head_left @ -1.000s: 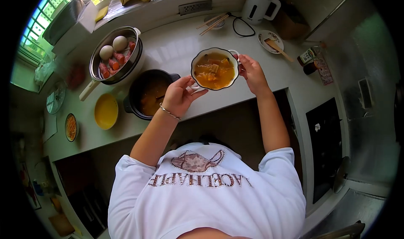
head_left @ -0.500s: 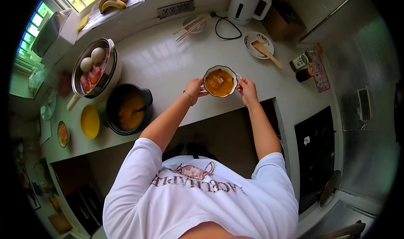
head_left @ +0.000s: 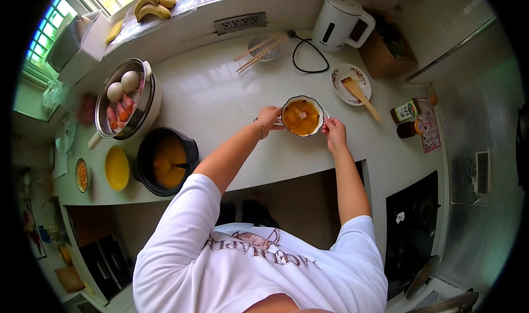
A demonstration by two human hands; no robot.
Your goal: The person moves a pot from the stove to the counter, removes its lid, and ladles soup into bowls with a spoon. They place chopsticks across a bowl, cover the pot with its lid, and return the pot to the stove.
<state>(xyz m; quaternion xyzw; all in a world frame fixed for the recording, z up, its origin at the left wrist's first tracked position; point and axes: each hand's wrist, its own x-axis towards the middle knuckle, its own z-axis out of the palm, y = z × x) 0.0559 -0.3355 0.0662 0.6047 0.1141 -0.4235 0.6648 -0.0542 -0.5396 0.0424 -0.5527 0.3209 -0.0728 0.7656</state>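
Observation:
Between my two hands is a small white bowl (head_left: 302, 116) with a dark scalloped rim, side handles and orange soup with bits in it. My left hand (head_left: 270, 119), with a bracelet at the wrist, is closed on its left handle. The right handle is pinched in the fingers of my right hand (head_left: 335, 132). The bowl is over the counter near its front edge; whether it touches the surface I cannot tell. To the left, a black pot (head_left: 190, 157) contains similar orange soup and a dark utensil handle.
Left are a steamer pot (head_left: 154, 106) with eggs and reddish pieces, a yellow bowl (head_left: 117, 168) and a small dish (head_left: 82, 175). Behind lie chopsticks (head_left: 259, 58) across a bowl and a kettle (head_left: 337, 23). Right are a plate (head_left: 343, 92) with a wooden spatula (head_left: 361, 99), bottles (head_left: 406, 111) and a black stovetop (head_left: 412, 219).
The camera view has shifted, so the counter items appear lower. Both hands keep hold of the bowl, which seems slightly farther from the counter's front edge.

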